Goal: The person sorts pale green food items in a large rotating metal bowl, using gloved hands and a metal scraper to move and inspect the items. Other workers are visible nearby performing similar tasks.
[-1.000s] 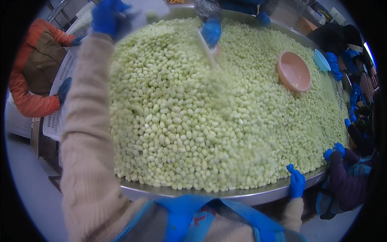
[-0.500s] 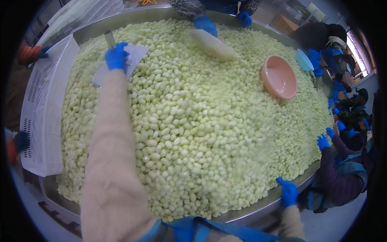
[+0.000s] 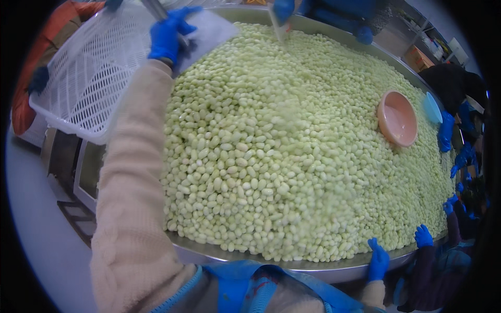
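My left hand (image 3: 166,39), in a blue glove, is closed around the metal tube handle (image 3: 153,8) of a flat whitish scraper (image 3: 215,32). The scraper's blade is at the far left of a big heap of pale green oval, bean-like pieces (image 3: 271,151), beside a white slotted crate (image 3: 102,101). At the near right, my right hand (image 3: 378,261), also gloved in blue, is by the metal rim (image 3: 313,272) of the large vat, fingers extended and nothing visible in it.
A person in orange sleeves (image 3: 23,107) holds the crate at the left. Across the vat, another person's gloved hand (image 3: 284,9) holds a pale flat tool (image 3: 278,26). A pink bowl (image 3: 397,119) and a light blue bowl (image 3: 432,108) rest on the heap. Several co-workers stand along the right.
My view has turned left. The scraper has come up against the crate, which has tipped so its slotted inside shows. Across the vat, the co-worker's pale tool has become upright.
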Motion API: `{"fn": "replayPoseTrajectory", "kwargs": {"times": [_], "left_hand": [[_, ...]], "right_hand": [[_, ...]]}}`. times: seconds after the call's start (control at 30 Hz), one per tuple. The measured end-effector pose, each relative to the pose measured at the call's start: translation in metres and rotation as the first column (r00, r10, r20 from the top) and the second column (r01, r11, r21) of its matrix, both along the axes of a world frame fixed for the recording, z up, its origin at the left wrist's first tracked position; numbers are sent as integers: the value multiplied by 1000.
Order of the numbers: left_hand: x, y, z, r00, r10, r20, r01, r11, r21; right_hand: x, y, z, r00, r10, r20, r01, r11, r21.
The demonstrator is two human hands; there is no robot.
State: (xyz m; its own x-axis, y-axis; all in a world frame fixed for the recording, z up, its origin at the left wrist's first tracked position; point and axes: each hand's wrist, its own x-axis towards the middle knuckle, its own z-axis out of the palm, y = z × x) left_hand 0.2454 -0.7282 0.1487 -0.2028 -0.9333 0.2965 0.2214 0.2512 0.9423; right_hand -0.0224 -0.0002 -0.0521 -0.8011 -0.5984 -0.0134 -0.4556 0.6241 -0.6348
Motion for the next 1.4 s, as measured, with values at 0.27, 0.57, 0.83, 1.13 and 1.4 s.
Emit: {"fn": "replayPoseTrajectory", "kwargs": {"times": [0.27,0.57,0.83,1.13,1.4], "left_hand": [[61,-17,-49,955,208,-213,-184,975,127],[45,5,-142,956,257,142,-285,926,246],[88,57,-23,999,-24,-26,22,996,-85],[142,105,-144,915,325,238,-389,869,308],[159,137,-87,978,153,140,-173,973,153]], "right_hand": [[1,7,7,998,4,66,-4,1000,2],[-6,-1,-2,995,-4,99,3,1000,15],[7,-15,14,984,-41,173,41,999,3],[2,0,4,967,6,255,13,997,-70],[0,-9,8,981,39,192,-33,999,-33]]}}
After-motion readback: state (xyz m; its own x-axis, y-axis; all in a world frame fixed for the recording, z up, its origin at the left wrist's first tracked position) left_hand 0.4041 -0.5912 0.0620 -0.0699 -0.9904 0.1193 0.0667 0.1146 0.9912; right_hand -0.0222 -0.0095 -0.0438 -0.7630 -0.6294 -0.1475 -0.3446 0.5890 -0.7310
